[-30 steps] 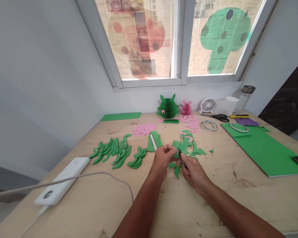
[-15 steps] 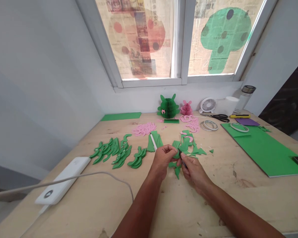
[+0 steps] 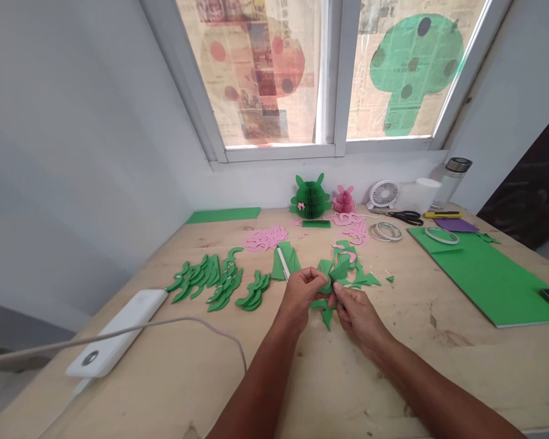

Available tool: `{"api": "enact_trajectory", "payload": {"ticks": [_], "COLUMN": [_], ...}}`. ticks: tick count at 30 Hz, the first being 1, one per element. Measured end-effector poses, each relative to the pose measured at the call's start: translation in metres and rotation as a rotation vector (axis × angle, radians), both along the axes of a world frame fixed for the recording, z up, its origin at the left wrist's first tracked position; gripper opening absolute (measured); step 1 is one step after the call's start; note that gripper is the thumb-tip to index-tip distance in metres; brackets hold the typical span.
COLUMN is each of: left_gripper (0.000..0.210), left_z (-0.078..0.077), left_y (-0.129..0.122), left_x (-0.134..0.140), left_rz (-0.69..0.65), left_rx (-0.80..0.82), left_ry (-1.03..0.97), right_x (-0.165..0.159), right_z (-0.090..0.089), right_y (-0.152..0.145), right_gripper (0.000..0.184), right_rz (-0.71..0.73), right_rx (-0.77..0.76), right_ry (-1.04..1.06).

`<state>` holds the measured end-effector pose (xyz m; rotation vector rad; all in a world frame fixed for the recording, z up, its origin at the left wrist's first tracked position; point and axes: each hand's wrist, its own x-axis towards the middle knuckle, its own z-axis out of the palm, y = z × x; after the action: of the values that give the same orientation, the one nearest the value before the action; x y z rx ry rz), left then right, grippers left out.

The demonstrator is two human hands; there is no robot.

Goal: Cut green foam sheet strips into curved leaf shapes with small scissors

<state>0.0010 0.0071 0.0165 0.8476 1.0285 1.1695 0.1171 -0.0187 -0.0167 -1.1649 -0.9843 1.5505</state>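
My left hand (image 3: 303,294) pinches a piece of green paper (image 3: 328,285) between thumb and fingertips, just above the table. Close against it, my right hand (image 3: 354,308) is closed around dark scissors (image 3: 341,300), mostly hidden by the fingers, with the blades at the paper. Green paper scraps (image 3: 326,317) lie under and beyond both hands. A white pen (image 3: 283,263) rests on a folded green paper (image 3: 293,256) just past my left hand. Curved green cut-outs (image 3: 224,286) lie in piles to the left.
Pink paper cut-outs (image 3: 266,238) lie farther back, before a green honeycomb paper figure (image 3: 310,198) and a pink one (image 3: 343,200). A white power bank (image 3: 119,332) with a cable (image 3: 183,320) occupies the left. Green sheets (image 3: 489,280), tape rolls (image 3: 388,230) and black-handled scissors (image 3: 407,217) are at right.
The green paper between my hands has turned slightly, and its loose flap stands out more at the scissors. Both hands stay in almost the same place.
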Motion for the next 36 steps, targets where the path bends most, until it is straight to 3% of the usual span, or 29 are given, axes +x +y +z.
{"api": "enact_trajectory", "payload": {"ticks": [13,20,27,36], "left_gripper": [0.021,0.024,0.027,0.026], "left_z": [0.000,-0.003,-0.004,-0.010], "left_y": [-0.001,0.001,0.002,0.001], "left_x": [-0.001,-0.002,-0.002,0.002], "left_rz": [-0.024,0.061,0.070,0.021], "left_rx": [0.007,0.004,-0.009,0.031], "left_ry": [-0.020,-0.030,-0.037,-0.006], "right_x": [0.001,0.004,0.005,0.007], "right_z": [0.007,0.006,-0.002,0.002], "right_y": [-0.001,-0.001,0.004,0.007], "right_gripper": [0.046,0.044,0.034,0.032], "right_rz": [0.006,0.030,-0.124,-0.239], "right_rx": [-0.001,0.044,0.181,0.140], "right_ry": [0.048,0.026,-0.134,-0.137]}}
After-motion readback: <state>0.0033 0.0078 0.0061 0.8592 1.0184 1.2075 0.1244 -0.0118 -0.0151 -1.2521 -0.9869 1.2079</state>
